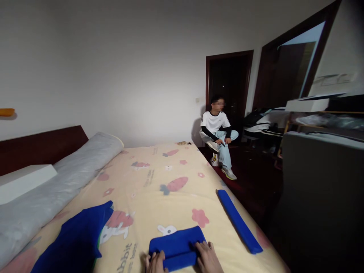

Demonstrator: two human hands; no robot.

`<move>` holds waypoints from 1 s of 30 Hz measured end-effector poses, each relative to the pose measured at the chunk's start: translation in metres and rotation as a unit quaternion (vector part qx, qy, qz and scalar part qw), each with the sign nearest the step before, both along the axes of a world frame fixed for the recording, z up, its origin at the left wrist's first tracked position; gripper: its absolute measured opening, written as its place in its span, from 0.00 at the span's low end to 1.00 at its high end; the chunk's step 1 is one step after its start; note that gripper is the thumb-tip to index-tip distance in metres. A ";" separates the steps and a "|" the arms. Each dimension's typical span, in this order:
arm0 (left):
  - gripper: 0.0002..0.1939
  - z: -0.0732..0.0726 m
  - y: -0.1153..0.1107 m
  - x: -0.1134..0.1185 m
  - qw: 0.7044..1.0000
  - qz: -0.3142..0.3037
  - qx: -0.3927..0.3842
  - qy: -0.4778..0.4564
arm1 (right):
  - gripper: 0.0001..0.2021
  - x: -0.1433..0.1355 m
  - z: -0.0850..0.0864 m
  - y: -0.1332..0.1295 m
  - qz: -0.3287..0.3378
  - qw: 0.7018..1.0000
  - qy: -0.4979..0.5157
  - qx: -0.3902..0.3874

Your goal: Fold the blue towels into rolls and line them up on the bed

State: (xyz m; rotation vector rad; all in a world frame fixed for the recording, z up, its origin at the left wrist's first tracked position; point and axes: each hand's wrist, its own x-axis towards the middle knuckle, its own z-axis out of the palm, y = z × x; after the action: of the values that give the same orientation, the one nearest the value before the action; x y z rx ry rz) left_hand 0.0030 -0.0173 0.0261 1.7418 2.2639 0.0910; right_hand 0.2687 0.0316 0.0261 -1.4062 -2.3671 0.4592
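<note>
On the bed's near part lies a blue cloth (176, 242), folded into a rectangle with a narrower fold along its near side. My left hand (157, 262) grips its near left corner with bent fingers. At the right end, my right hand (208, 258) has its fingers curled over the cloth's fold. Farther right, a long narrow strip of folded blue cloth (239, 221) lies near the bed's edge. To the left spreads a larger, loosely laid blue cloth (75, 237). Both wrists are cut off by the bottom of the view.
The bed (148, 182) has a cream sheet printed with carrots and rabbits. A grey roll (85, 163) and a white box (27, 182) lie along the headboard (42, 148). A person (217, 132) sits beyond the bed's right edge. A dark cabinet-like block (321, 189) stands at right.
</note>
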 end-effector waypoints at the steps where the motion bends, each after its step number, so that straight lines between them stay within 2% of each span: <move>1: 0.30 -0.002 -0.001 -0.001 1.000 0.007 0.011 0.005 | 0.25 0.001 0.003 0.000 0.003 1.000 -0.001 -0.006; 4: 0.28 -0.012 -0.001 0.000 0.997 0.029 0.071 0.028 | 0.25 -0.004 0.011 0.000 -0.025 1.000 -0.001 0.009; 6: 0.30 -0.022 0.001 0.007 0.992 0.019 0.122 0.039 | 0.26 -0.015 0.013 -0.002 -0.033 0.998 0.013 0.043; 10: 0.30 -0.045 0.006 0.039 0.967 -0.096 0.229 0.048 | 0.27 -0.049 0.005 -0.010 0.065 0.996 0.035 0.059; 12: 0.27 -0.052 0.007 0.052 0.953 -0.126 0.267 0.060 | 0.26 -0.062 0.001 -0.013 0.093 0.993 0.043 0.053; 14: 0.25 -0.055 0.007 0.054 0.947 -0.134 0.284 0.069 | 0.25 -0.065 -0.003 -0.013 0.102 0.991 0.050 0.066; 16: 0.25 -0.054 0.006 0.042 0.947 -0.141 0.280 0.074 | 0.24 -0.057 -0.008 -0.008 0.098 0.990 0.051 0.092; 19: 0.24 -0.050 0.001 0.008 0.955 -0.121 0.257 0.089 | 0.23 -0.033 -0.018 0.004 0.036 0.991 0.036 0.125; 23: 0.24 -0.045 -0.007 -0.025 0.966 -0.032 0.229 0.115 | 0.24 -0.005 -0.032 0.013 -0.049 0.990 0.009 0.131; 27: 0.24 -0.041 -0.012 -0.024 0.948 0.051 0.280 0.141 | 0.25 0.001 -0.036 0.008 -0.077 0.986 0.002 0.148; 30: 0.23 -0.046 -0.017 -0.011 0.913 0.049 0.377 0.147 | 0.25 -0.001 -0.038 -0.002 -0.081 0.980 0.005 0.180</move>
State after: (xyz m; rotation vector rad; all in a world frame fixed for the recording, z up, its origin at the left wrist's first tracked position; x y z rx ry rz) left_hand -0.0085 -0.0342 -0.0195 2.0874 2.7623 0.8875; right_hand 0.2682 0.0292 -0.0118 -1.4017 -2.1660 -0.0096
